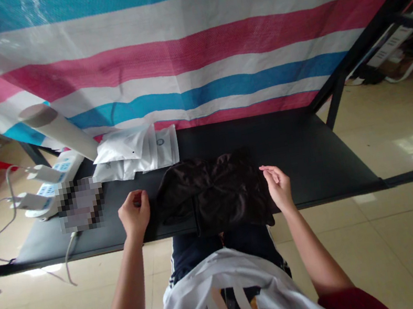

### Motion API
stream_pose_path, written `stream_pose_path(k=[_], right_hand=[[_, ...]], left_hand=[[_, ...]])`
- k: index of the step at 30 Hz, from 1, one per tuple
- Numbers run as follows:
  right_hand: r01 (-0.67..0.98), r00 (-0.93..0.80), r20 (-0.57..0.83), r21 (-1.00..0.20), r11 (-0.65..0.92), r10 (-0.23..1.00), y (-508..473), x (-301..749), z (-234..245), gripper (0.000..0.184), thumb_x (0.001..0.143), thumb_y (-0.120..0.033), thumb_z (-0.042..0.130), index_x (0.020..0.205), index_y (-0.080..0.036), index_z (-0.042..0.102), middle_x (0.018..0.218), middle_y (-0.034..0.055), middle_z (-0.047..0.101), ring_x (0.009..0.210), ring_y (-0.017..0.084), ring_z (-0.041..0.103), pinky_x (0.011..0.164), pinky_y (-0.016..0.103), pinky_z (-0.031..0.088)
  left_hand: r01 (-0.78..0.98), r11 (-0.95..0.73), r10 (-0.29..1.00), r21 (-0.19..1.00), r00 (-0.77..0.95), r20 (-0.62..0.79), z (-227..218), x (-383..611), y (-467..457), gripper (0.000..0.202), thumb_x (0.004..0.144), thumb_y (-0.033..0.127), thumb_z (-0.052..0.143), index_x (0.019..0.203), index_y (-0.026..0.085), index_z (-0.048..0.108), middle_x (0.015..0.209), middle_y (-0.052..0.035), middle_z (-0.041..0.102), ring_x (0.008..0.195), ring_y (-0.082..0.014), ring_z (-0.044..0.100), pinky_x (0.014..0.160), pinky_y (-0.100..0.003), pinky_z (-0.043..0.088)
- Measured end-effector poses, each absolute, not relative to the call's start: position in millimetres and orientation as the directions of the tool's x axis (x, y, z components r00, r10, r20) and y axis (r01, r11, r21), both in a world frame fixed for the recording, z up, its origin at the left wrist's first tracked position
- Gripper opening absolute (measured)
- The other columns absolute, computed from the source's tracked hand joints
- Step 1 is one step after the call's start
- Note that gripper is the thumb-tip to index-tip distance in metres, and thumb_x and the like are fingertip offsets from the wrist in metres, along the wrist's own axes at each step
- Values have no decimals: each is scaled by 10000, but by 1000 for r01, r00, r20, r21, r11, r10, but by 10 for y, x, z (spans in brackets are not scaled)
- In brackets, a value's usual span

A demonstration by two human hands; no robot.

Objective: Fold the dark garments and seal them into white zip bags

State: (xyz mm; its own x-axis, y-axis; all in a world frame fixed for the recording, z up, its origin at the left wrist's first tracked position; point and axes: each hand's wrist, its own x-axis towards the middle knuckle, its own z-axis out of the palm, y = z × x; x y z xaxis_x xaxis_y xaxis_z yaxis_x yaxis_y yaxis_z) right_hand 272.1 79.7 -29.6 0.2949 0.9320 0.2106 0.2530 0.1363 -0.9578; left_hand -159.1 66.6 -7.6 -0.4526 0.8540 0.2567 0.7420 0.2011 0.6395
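Observation:
A dark, slightly shiny piece of folded cloth (221,194), perhaps a garment, lies at the front edge of the black tabletop (288,145). Its near side hangs a little past that edge. To the left of the cloth, my left hand (135,214) rests at the table with its fingers curled in and nothing visible in them. My right hand (279,187) is beside the cloth's right edge, fingers loosely stretched toward it and holding nothing. Whether those fingertips touch the fabric is hard to tell.
White plastic packets (137,150) are stacked behind the cloth at left. Near them are a white cylinder (62,129), a power strip (55,183) with plugged-in chargers, and a blurred phone-like object (81,203) on a cable. A striped tarp (180,52) hangs along the back.

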Motion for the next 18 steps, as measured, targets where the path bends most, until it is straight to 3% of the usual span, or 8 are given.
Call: stream_pose_path(k=[3,6,8,12,18], right_hand=[[480,230,274,-867,136,934,932,2957,-333,370,888,-487,543,1063,-179,648,1162,159,695,1160,287,631,1034,497,473],[770,168,343,-631,94,924,1061,3295,-352,419,892,-478,502,1119,-167,667,1260,161,657,1302,306,521,1092,502,407],[883,160,310,-469,4,937,1109,3528,-353,501,905,-495,460,1230,-156,636,1389,160,573,1389,325,416,1121,525,355],[942,270,135,-240,-233,953,1107,3953,-340,674,938,-606,338,1461,-198,458,1573,135,350,1464,379,257,1139,629,234],[872,471,27,-167,-460,882,1038,4679,-365,764,927,-691,221,1545,-251,314,1620,124,242,1484,404,177,1138,658,182]], left_hand=[[781,228,892,581,-407,198,-95,-1716,702,298,848,449,545,908,192,683,753,-29,685,708,-192,641,700,-291,474],[845,243,878,476,-400,262,-121,-1739,698,307,850,438,519,919,194,692,879,-74,692,864,-250,633,822,-358,484],[887,234,868,399,-375,324,-142,-1724,679,333,849,446,513,968,191,692,1017,-110,671,1012,-296,596,927,-415,458],[905,240,859,352,-367,357,-171,-1679,656,431,859,471,508,1132,174,657,1195,-138,623,1182,-327,526,1050,-453,395],[933,243,911,267,-314,268,-188,-1601,684,607,916,503,443,1393,133,511,1505,-186,428,1426,-405,308,1115,-549,316]])
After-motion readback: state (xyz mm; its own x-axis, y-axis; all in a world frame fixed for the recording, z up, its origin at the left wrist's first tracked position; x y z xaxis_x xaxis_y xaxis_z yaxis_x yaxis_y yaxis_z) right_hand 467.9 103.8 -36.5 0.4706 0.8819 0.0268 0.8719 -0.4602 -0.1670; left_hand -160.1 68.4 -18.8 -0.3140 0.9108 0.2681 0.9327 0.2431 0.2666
